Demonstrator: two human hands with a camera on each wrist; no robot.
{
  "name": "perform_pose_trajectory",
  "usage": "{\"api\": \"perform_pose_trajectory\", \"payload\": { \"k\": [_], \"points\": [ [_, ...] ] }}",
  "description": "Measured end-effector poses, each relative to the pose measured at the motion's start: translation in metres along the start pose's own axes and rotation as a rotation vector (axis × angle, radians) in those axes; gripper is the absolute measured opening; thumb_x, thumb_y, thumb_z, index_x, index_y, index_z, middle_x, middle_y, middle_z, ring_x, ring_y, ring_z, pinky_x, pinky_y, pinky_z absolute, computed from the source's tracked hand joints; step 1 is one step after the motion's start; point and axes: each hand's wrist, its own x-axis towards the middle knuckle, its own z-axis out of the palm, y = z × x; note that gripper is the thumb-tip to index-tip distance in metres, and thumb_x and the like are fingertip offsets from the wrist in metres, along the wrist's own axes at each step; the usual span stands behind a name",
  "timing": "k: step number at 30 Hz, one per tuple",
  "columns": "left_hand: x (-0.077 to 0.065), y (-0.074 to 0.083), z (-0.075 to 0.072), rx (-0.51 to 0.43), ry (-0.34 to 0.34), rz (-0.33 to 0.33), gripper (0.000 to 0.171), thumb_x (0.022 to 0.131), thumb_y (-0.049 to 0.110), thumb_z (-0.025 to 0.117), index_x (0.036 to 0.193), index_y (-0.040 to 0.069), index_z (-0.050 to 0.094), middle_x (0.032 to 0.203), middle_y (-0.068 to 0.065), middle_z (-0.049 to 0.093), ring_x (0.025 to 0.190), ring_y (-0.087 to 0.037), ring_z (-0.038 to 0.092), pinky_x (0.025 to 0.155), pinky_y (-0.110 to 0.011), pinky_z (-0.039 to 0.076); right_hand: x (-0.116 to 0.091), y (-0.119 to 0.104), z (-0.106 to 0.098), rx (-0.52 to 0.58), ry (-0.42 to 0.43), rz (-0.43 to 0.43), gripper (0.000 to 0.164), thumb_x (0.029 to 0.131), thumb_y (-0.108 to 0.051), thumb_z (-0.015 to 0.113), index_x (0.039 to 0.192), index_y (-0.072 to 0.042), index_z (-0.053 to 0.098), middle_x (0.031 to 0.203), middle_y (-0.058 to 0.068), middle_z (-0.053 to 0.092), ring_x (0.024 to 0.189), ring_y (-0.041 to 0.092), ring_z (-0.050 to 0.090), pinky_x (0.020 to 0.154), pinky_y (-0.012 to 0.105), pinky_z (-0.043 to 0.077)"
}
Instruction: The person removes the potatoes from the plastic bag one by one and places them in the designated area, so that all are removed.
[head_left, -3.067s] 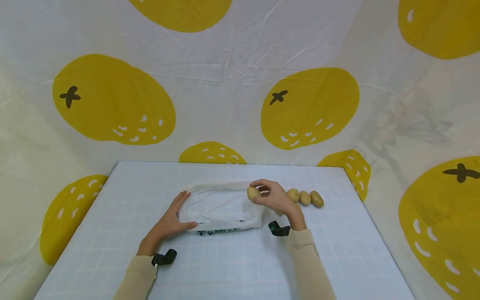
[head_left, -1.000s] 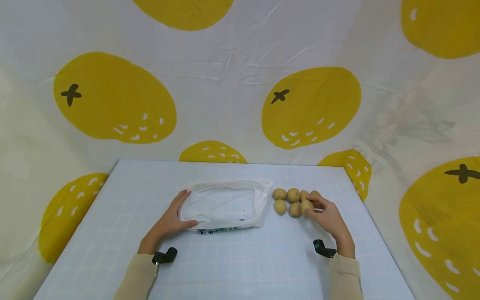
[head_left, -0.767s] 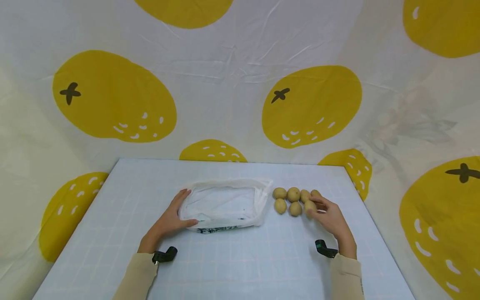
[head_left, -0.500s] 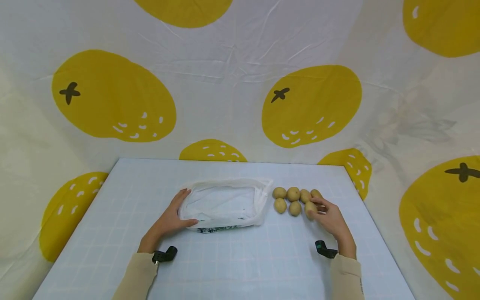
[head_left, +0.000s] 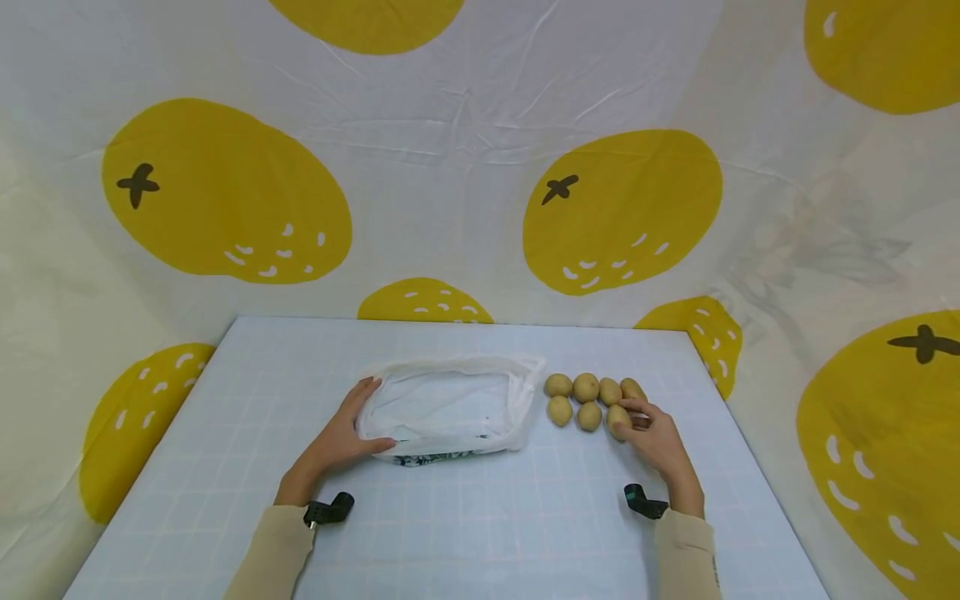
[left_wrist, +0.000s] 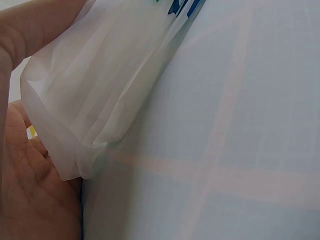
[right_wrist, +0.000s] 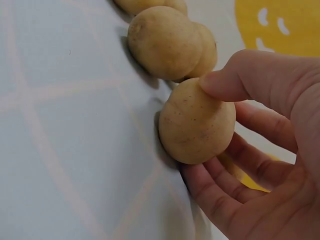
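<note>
In the head view my left hand (head_left: 348,433) spans the left end of a white plastic bag (head_left: 523,417), thumb on the front rim and fingers at the back. The left wrist view shows the bag's crumpled film (left_wrist: 100,90) lying between thumb and palm. My right hand (head_left: 663,442) holds a potato (head_left: 617,422) at the right end of the front row. Seen from the right wrist, the thumb presses on this potato (right_wrist: 195,125) from above while the fingers curl under and behind it, low over the table. The bag's mouth gapes upward, its front printed dark green.
Several other tan potatoes (head_left: 587,388) stand close together in two rows just right of the bag. The pale checked table (head_left: 465,533) ends in front of a white cloth (head_left: 450,208) printed with big yellow fruits.
My right hand has moved from the bag's right end to the front row's right end, bringing a potato there. During the last second it shifted only slightly. My left hand has stayed on the bag.
</note>
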Motion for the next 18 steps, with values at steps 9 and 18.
{"api": "perform_pose_trajectory", "payload": {
  "k": [9,18],
  "points": [
    [0.0009,0.0007,-0.0001,0.001,0.002,0.003,0.110,0.078,0.040,0.087,0.164,0.010,0.024,0.171,-0.021,0.011,0.155,-0.050,0.015,0.118,-0.075,0.019,0.0010,-0.0014,0.0013,0.000,-0.009,0.026,0.049,0.093,-0.018,0.077,0.136,0.000,0.061,0.137,0.026,0.060,0.119,0.039,0.064,0.081,0.022,0.051],
    [0.0006,-0.0002,0.0005,0.007,0.003,0.006,0.111,0.078,0.040,0.088,0.163,0.008,0.024,0.171,-0.022,0.012,0.154,-0.050,0.016,0.118,-0.075,0.019,-0.0016,-0.0053,0.0033,-0.035,-0.020,0.062,0.054,0.094,-0.031,0.076,0.137,-0.002,0.060,0.136,0.025,0.061,0.119,0.039,0.063,0.085,0.030,0.053]
  ]
}}
